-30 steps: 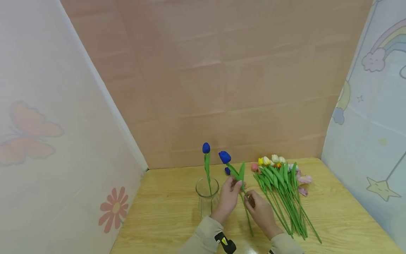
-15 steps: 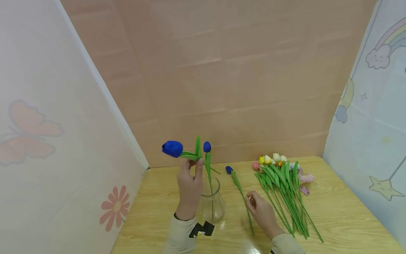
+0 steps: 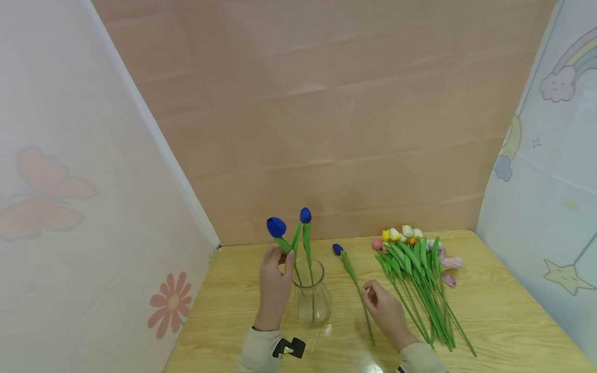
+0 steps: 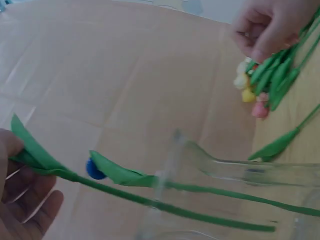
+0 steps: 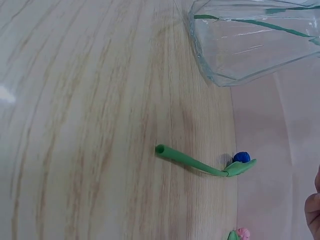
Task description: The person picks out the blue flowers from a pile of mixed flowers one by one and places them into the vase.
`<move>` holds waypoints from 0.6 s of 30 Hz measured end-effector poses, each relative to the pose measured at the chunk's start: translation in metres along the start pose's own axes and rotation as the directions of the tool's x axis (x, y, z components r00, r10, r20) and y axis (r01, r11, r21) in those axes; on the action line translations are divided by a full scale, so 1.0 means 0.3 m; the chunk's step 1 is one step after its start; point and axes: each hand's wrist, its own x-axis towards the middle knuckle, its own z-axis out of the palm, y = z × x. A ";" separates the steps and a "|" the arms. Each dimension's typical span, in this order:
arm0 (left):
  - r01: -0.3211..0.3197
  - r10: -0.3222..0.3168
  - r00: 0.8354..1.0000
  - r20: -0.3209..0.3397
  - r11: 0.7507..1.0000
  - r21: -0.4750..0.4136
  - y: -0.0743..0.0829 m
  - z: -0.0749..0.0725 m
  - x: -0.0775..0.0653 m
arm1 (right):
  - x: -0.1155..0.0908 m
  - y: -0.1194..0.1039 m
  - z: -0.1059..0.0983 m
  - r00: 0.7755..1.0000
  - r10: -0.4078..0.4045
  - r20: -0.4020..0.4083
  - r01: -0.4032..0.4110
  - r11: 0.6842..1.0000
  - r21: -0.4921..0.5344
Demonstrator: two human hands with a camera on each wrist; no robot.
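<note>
My left hand (image 3: 274,287) pinches a blue artificial tulip (image 3: 276,227) just below its leaves, over the glass vase (image 3: 322,310). In the left wrist view, its green stem (image 4: 215,218) passes through the vase mouth, with the lower end inside the glass. Another blue tulip (image 3: 305,215) stands upright in the vase. My right hand (image 3: 386,313), its fingers loosely curled and holding nothing, is just right of a third blue tulip (image 3: 349,267) lying on the table. The right wrist view shows that tulip's cut stem end (image 5: 167,152) pointing toward the camera.
A pile of tulips (image 3: 420,274) with white, yellow, pink and orange heads lies at the right on the wooden table (image 3: 503,311). Loose pink-purple petals or flowers (image 3: 450,262) lie beside it. A brown sheet (image 3: 326,129) hangs behind, with printed cloth at both sides.
My left hand has carried the blue tulip left from near my right hand, turned it upright and lowered its stem into the vase. My right hand has stayed almost still.
</note>
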 end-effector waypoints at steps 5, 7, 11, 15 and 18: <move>0.065 -0.087 0.980 0.182 0.991 0.121 -0.025 0.031 -0.027 | -0.004 0.001 -0.001 1.000 0.013 0.012 -0.013 1.000 -0.001; 0.082 -0.125 0.962 0.242 0.980 0.181 -0.026 0.039 -0.033 | -0.004 0.001 -0.002 1.000 0.015 0.017 -0.015 1.000 -0.001; 0.125 -0.204 0.926 0.317 0.959 0.254 -0.029 0.049 -0.040 | -0.005 0.002 -0.001 0.999 0.020 0.028 -0.020 1.000 0.000; 0.189 -0.268 0.896 0.355 0.951 0.243 -0.040 0.043 -0.036 | -0.005 0.003 -0.001 0.999 0.019 0.028 -0.019 1.000 -0.004; 0.260 -0.325 0.853 0.409 0.943 0.207 -0.058 0.012 -0.026 | -0.006 0.003 -0.003 1.000 0.017 0.022 -0.017 1.000 -0.013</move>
